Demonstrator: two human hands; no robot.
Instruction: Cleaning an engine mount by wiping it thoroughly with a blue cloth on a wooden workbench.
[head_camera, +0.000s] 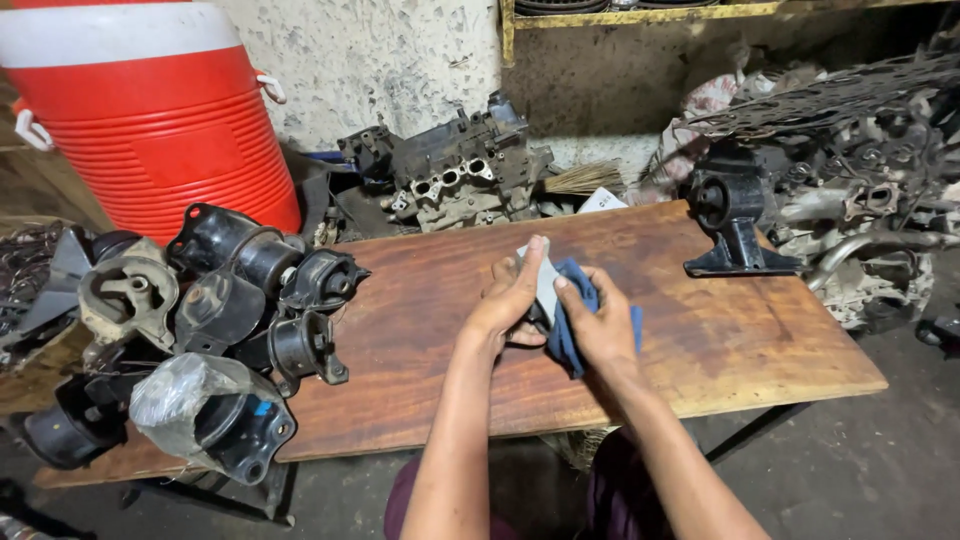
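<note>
Over the middle of a brown wooden table (700, 330), both my hands hold one small grey metal part (546, 283) wrapped partly in a blue cloth (570, 330). My left hand (508, 300) grips the part from the left, fingers laid along its top. My right hand (600, 325) presses the blue cloth against the part's right side. Most of the part is hidden by my fingers and the cloth.
A heap of black engine mounts (230, 290), one in clear plastic (200, 400), fills the table's left end. A single black mount (735, 220) stands at the far right. A red and white cooler (160, 120) and engine parts (460, 170) sit behind.
</note>
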